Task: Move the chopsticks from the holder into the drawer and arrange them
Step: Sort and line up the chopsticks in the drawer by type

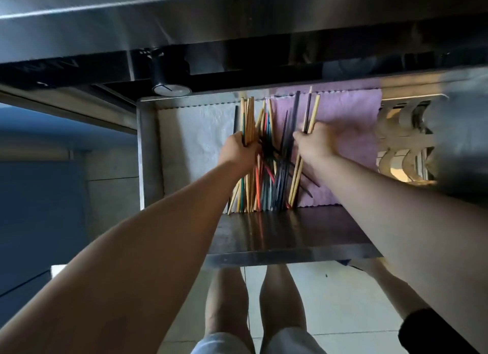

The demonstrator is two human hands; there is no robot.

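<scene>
An open steel drawer (150, 153) juts out below a steel counter. It is lined with a white cloth (195, 132) on the left and a purple cloth (351, 116) on the right. Several chopsticks (266, 179), wooden, dark and coloured, lie in a loose crossed pile along the drawer's middle. My left hand (239, 150) is closed around a bundle of mostly wooden chopsticks at the pile's left side. My right hand (315, 142) grips a couple of chopsticks, one wooden and one dark, at the pile's right side. The holder is not in view.
A steel counter edge (237, 18) overhangs the drawer. A black cylinder with a white end (171, 87) hangs under it. A shiny patterned metal object (406, 142) sits at the drawer's right. Tiled floor (343, 301) and my legs lie below the drawer front (290, 256).
</scene>
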